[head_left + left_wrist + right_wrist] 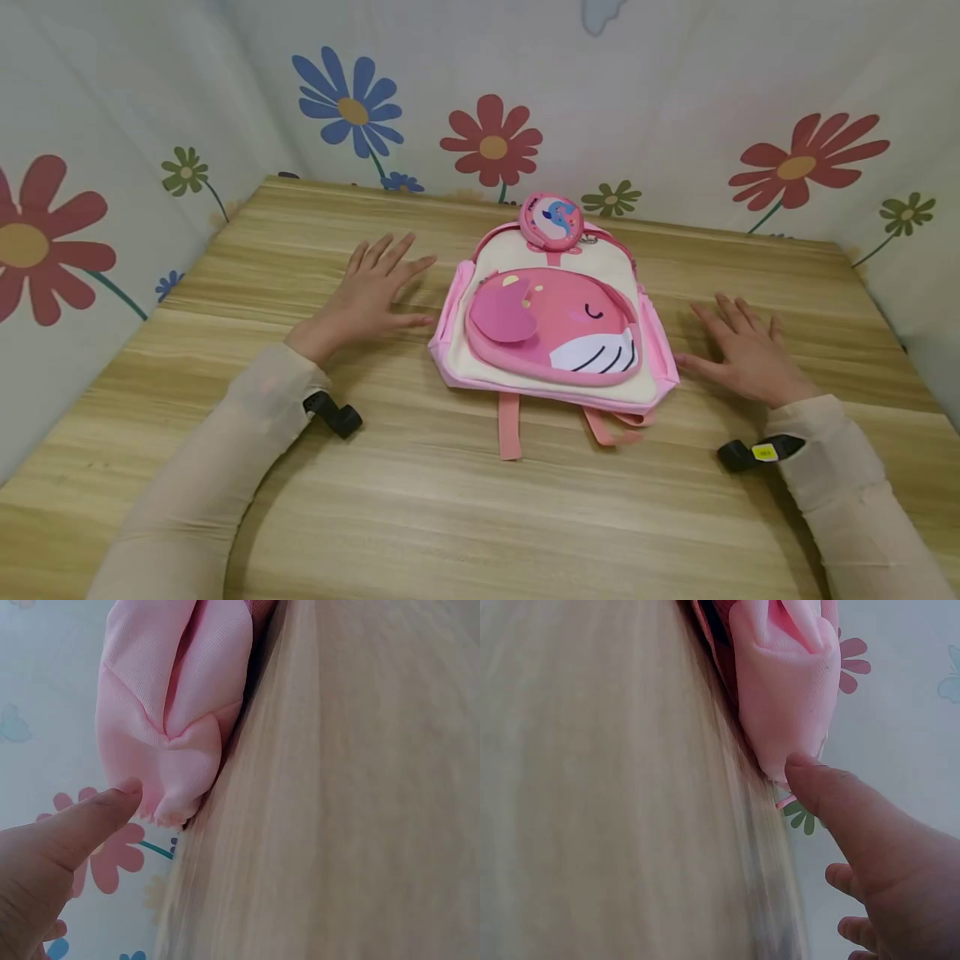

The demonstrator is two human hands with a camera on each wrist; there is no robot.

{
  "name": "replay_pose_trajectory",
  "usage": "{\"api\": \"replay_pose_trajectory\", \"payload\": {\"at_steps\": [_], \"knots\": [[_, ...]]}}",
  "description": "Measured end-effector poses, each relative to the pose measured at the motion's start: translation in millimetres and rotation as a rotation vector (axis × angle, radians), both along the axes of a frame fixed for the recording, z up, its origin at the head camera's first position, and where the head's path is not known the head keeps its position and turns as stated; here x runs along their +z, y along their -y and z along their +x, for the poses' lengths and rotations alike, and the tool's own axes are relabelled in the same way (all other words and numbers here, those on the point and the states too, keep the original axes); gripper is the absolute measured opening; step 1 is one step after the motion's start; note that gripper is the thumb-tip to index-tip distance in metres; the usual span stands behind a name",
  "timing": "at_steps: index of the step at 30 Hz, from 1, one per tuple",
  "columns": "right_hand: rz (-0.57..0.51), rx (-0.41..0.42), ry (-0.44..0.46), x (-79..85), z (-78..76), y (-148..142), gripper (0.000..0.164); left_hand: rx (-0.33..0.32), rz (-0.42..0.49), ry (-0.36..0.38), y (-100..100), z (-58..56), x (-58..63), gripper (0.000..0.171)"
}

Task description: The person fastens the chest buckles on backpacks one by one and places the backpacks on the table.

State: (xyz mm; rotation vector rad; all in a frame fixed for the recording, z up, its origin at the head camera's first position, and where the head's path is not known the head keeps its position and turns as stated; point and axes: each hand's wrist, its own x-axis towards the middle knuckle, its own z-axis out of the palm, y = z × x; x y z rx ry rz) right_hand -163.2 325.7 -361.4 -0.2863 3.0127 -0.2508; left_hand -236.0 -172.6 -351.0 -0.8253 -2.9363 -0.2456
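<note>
A small pink and cream backpack (555,321) with a whale-shaped front pocket lies on the wooden table. A round pink pouch (552,222) with a blue whale print sits at its top. To the left of the backpack is my left hand (375,287), fingers spread, holding nothing. My right hand (746,354) lies to the right, its fingers also apart and nothing in it. In the left wrist view, the pink side pocket (176,697) appears beyond the thumb. The right wrist view has the other pink side (787,697) near the thumb; whether it touches I cannot tell.
Pink straps (509,427) stick out from under the backpack toward the front of the wooden table (420,517). Behind the table hangs a white curtain (660,75) printed with flowers. Black wrist cameras (333,415) are on both sleeves.
</note>
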Motion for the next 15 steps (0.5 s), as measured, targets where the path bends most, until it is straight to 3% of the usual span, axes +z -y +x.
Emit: {"api": "replay_pose_trajectory", "payload": {"at_steps": [6,15], "knots": [[-0.013,0.001,-0.027,2.6,0.7,0,0.091,-0.01,0.04,-0.041,-3,2.5,5.5,0.086],[-0.044,0.02,-0.125,10.0,2.8,4,0.09,-0.038,0.192,-0.055,-10,8.8,18.0,0.086]]}}
